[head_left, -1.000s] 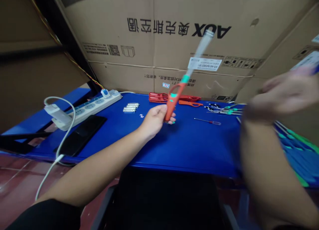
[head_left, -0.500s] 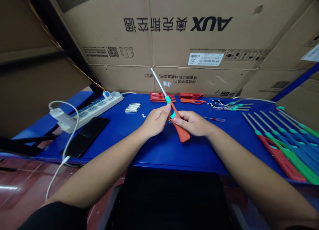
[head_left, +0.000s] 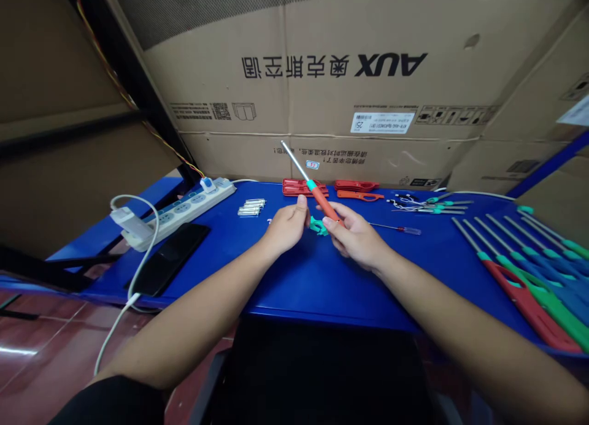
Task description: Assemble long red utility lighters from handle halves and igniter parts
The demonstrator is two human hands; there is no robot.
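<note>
My right hand (head_left: 361, 236) is closed around the orange handle of a stick lighter (head_left: 321, 200), whose metal tube and green collar point up and to the left. My left hand (head_left: 288, 224) is just left of the lighter, apart from it, with its thumb up and fingers curled together; whether anything is inside them is hidden. Between the hands, on the blue table (head_left: 294, 290), lie several small green plastic parts (head_left: 317, 226). Just beyond my right hand is a screwdriver (head_left: 407, 230) with a clear handle.
Red casing halves (head_left: 304, 187) and an orange casing (head_left: 361, 196) lie at the back. Silver cylinders (head_left: 252, 207), a black phone (head_left: 175, 259) and a power strip (head_left: 184, 210) are on the left. Wired tube parts (head_left: 437, 205) and finished-looking lighters (head_left: 529, 290) lie right. Cardboard (head_left: 322, 106) stands behind.
My left hand has let go of the lighter. The lighter has turned in my right hand so its handle shows narrow, uncovering the green parts beneath. The view has tilted slightly upward.
</note>
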